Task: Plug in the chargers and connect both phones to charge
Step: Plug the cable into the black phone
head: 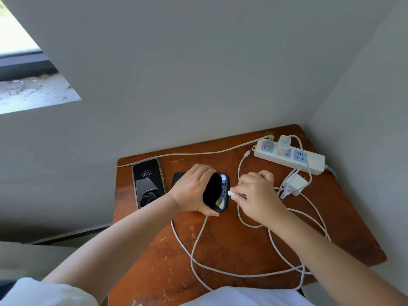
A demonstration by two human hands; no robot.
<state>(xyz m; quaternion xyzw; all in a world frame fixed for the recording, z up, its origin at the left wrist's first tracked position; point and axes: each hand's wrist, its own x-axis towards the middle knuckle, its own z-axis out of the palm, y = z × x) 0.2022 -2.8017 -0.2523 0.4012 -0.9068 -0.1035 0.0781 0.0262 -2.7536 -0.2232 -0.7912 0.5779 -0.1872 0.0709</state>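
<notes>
Phone (216, 193) gripped in my left hand (191, 191); right hand (254, 193) pinches plug (231, 193) at its port; push it home next.

A single head-worn wide-angle view looks forward and steeply down from above the person's chest onto a small wooden table (231, 244) set in a corner between two walls (198, 74). The table fills the lower middle, close enough that both forearms reach in from the bottom edge. A window (19, 62) shows at the upper left. Straight lines bow toward the edges. No second view overlaps it.
</notes>
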